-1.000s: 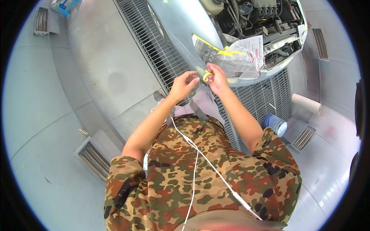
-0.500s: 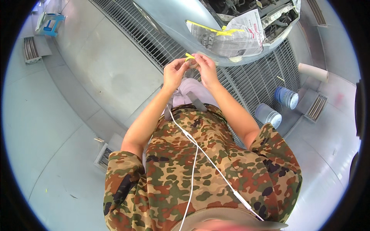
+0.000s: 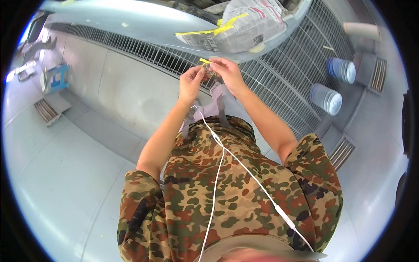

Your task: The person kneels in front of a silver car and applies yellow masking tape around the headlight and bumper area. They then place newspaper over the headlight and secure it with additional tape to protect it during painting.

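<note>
Both hands meet in front of the body, around a small, thin roll of yellow masking tape [image 3: 209,71]. A short yellow end sticks up from it. My left hand [image 3: 190,84] pinches the roll from the left, thumb and fingers closed. From the right, my right hand [image 3: 228,75] grips the roll near the loose end. Just beyond the hands is a pale blue-grey car body panel [image 3: 144,27]. Newspaper [image 3: 255,28] covers its front corner, edged with a strip of yellow tape [image 3: 218,30]. Fingers hide part of the roll.
Metal floor grating [image 3: 279,81] runs beneath and beside the car. To the right stand a blue bucket [image 3: 341,70] and a paler bucket [image 3: 326,99]. A paper roll [image 3: 362,31] lies beyond them. A blue stool [image 3: 56,77] is at far left. White cable [image 3: 244,172] hangs down my chest.
My view has turned, so the car now stretches farther left and the buckets sit farther right and higher. Both hands stay closed on the tape roll, slightly shifted left.
</note>
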`<act>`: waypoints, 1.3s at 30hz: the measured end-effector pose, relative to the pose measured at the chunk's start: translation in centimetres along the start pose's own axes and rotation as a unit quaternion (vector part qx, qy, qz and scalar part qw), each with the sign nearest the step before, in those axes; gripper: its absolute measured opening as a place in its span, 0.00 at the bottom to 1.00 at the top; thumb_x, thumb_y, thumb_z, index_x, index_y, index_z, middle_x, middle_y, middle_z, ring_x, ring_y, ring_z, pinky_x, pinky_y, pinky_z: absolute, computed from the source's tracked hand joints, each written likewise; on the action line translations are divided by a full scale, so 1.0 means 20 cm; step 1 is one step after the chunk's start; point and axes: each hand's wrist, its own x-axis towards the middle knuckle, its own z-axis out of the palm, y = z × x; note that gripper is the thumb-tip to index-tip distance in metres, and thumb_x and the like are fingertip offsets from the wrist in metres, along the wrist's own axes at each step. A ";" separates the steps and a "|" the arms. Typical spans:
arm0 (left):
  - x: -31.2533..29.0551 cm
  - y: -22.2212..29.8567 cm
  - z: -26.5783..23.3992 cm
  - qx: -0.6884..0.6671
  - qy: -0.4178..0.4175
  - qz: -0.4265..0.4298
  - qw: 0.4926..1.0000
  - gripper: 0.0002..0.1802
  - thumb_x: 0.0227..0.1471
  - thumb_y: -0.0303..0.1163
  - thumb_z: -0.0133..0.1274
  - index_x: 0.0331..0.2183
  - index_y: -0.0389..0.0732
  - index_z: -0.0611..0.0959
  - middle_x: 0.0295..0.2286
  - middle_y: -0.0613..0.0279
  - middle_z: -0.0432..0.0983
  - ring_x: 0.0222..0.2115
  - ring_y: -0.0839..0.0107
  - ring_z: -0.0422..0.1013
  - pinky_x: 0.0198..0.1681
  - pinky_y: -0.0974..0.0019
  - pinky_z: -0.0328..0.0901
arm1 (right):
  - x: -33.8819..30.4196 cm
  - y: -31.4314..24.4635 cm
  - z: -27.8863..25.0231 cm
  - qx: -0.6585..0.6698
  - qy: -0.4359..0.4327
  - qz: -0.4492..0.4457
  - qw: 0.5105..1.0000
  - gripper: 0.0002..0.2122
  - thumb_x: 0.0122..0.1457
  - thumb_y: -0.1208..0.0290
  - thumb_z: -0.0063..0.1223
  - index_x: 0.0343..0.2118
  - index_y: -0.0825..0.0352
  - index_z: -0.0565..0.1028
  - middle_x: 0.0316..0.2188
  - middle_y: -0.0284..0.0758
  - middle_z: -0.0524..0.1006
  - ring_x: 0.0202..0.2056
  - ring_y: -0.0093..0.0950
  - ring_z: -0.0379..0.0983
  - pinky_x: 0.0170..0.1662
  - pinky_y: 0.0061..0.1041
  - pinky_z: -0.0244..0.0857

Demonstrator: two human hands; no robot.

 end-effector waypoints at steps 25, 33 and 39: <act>0.22 -0.12 0.16 0.301 -0.093 -0.030 0.948 0.13 0.58 0.26 0.65 0.45 0.34 0.89 0.35 0.61 0.86 0.35 0.77 0.78 0.40 0.70 0.72 | -0.12 0.19 -0.17 -0.109 0.133 0.009 0.985 0.16 0.64 0.58 0.66 0.35 0.70 0.81 0.30 0.32 0.79 0.31 0.20 0.71 0.36 0.26 0.67; 0.19 -0.24 0.28 0.199 -0.224 -0.051 0.953 0.19 0.66 0.31 0.58 0.54 0.31 0.84 0.40 0.58 0.86 0.41 0.73 0.80 0.48 0.67 0.74 | -0.29 0.20 -0.21 0.004 0.301 -0.106 0.948 0.14 0.63 0.61 0.66 0.30 0.70 0.81 0.25 0.34 0.78 0.30 0.22 0.75 0.36 0.28 0.69; 0.22 -0.64 -0.30 0.489 -0.334 -0.103 0.799 0.23 0.62 0.44 0.59 0.51 0.37 0.86 0.44 0.49 0.86 0.44 0.57 0.82 0.49 0.56 0.75 | -0.92 0.52 -0.32 -0.438 0.388 0.020 0.811 0.15 0.61 0.57 0.65 0.25 0.63 0.78 0.24 0.33 0.79 0.31 0.35 0.74 0.40 0.40 0.64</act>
